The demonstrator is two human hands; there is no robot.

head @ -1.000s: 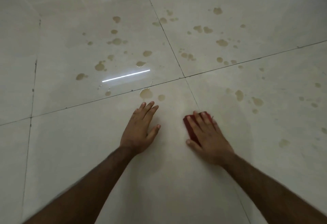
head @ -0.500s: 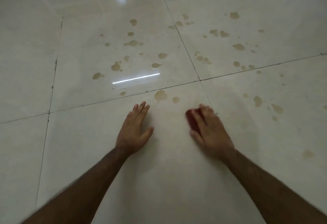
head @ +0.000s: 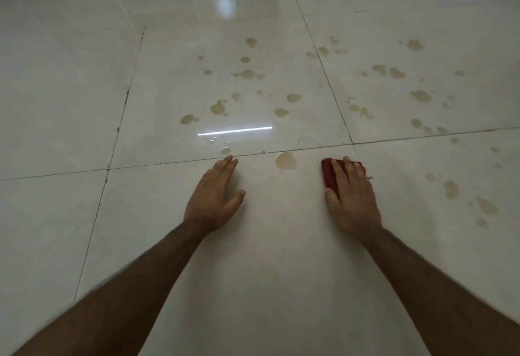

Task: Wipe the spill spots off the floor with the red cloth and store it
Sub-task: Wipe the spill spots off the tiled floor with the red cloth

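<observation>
My right hand [head: 351,195] presses flat on the folded red cloth [head: 329,174], which lies on the pale tiled floor [head: 267,243] just below a grout line. Only the cloth's left and far edges show past my fingers. A large brownish spill spot [head: 286,161] sits on the floor to the left of the cloth, between my two hands. My left hand [head: 215,196] rests palm down on the floor with fingers together, holding nothing. Several more brown spots spread over the far tiles [head: 247,74] and to the right [head: 451,189].
Dark grout lines [head: 168,162] cross the glossy tiles. A bright strip of reflected light [head: 235,131] lies on the far tile, with small clear droplets [head: 225,149] near my left fingertips.
The small spot beside the large one is gone from the floor. My right hand with the cloth has slid forward to the grout line. My left hand also shifted forward.
</observation>
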